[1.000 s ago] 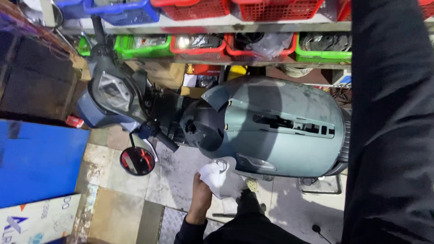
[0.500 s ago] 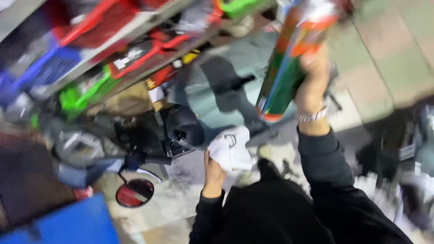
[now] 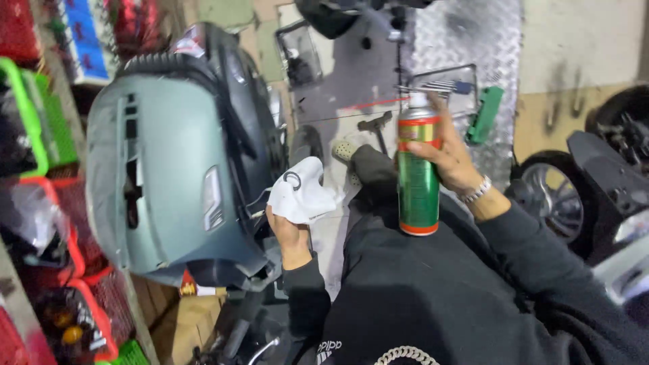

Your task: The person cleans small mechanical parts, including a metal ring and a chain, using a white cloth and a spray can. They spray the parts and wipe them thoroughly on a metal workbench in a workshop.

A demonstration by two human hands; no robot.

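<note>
My left hand (image 3: 289, 233) grips a white rag (image 3: 301, 194); right hand (image 3: 449, 161) clasps a green spray can (image 3: 418, 177) upright, scooter panel (image 3: 162, 169) at nine o'clock. Step, I judge: wetting the rag; nozzle needs aiming at it.

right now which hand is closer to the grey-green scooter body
Left. The left hand, gripping a white cloth, sits right beside the scooter body. The right hand holds a green spray can farther off.

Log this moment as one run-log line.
left hand: holds white cloth | right hand: grips green spray can, upright | beside: grey-green scooter body | floor: metal tread plate
</note>
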